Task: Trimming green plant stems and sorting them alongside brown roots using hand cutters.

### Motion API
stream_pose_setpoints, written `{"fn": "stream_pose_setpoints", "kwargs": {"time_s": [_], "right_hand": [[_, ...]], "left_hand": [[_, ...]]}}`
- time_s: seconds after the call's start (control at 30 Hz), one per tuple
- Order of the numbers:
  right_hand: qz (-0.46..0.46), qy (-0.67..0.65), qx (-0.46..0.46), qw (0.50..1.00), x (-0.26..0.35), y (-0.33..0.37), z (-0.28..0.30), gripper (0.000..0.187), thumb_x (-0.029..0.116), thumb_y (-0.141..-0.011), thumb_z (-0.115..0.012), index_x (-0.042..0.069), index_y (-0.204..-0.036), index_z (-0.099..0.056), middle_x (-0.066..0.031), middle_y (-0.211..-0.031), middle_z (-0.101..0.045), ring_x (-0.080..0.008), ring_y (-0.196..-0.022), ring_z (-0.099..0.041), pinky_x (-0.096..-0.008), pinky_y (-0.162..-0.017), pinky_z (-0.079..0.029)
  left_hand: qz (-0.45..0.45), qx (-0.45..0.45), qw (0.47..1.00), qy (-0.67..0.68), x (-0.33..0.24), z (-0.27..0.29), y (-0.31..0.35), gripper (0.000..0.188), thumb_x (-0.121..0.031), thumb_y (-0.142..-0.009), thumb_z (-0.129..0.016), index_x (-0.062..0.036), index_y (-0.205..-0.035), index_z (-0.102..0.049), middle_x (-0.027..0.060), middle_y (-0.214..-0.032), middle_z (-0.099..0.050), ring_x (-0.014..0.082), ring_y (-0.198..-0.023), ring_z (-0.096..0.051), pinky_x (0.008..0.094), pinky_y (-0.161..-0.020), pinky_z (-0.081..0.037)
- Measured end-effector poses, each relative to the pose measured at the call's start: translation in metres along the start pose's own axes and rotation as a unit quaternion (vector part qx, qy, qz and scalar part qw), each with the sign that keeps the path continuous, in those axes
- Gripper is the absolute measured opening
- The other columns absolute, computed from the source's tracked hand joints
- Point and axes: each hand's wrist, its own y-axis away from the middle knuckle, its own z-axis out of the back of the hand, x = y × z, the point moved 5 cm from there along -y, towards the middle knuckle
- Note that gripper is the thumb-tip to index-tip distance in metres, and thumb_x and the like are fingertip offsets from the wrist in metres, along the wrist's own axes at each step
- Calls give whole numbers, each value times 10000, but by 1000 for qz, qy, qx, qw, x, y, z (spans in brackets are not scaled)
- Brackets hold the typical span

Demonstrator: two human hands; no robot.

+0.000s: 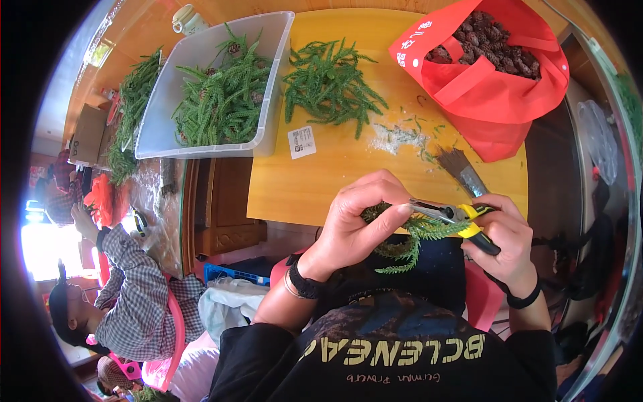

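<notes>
My left hand (365,218) is closed around a green artificial fir sprig (408,251) just off the table's front edge; its thumb and forefinger pinch near the plier tips. In my right hand (506,238) are pliers (474,221) with yellow and black handles, their metal jaws reaching left over the sprig to my left thumb. What lies between the jaws is too small to make out. A pile of similar green sprigs (331,84) lies on the yellow table (305,191). Beyond my right hand, a flat brush (462,169) rests with its bristles toward the back.
A clear plastic bin (201,153) at the left holds sprigs with cones. A red bag (482,100) full of pinecones (492,43) stands at the back right. White crumbs (398,139) and a label card (301,142) lie on the table. A co-worker in a checked shirt (140,301) sits at left.
</notes>
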Motion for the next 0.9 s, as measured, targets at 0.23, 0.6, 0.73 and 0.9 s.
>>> {"fn": "stream_pose_setpoints", "kwargs": {"time_s": [0.23, 0.6, 0.73, 0.9], "right_hand": [[-6, -7, 11, 1000, -1, 0, -1, 269, 141, -625, -750, 4, -646, -520, -134, -711, -595, -366, -882, -598, -401, -693, -486], [-18, -14, 7, 1000, -4, 3, -1, 310, 213, -654, -761, -4, -674, -540, -110, -685, -575, -357, -841, -606, -392, -690, -487], [-21, -30, 7, 999, -3, 4, -2, 310, 225, -669, -756, -2, -675, -546, -101, -671, -564, -352, -828, -607, -387, -684, -485], [-28, -42, 15, 999, -3, 4, 0, 319, 237, -677, -754, -1, -662, -542, -100, -665, -557, -354, -823, -604, -387, -683, -482]], "left_hand": [[-4, 3, 1000, 6, 0, 1, 0, 16, 1, -827, -573, 1, -838, -584, 91, -807, -578, 175, -743, -524, 281, -681, -424], [-37, -15, 996, -84, -6, 0, -1, 36, 3, -796, -608, 4, -831, -600, 89, -788, -578, 189, -727, -547, 274, -665, -432], [-62, -41, 984, -162, -10, -1, 0, 92, 48, -749, -622, 6, -830, -607, 88, -783, -573, 196, -710, -551, 271, -635, -440], [-76, -44, 977, -193, -13, 0, 0, 114, 64, -733, -623, 4, -829, -608, 91, -787, -572, 199, -710, -553, 271, -624, -444]]}}
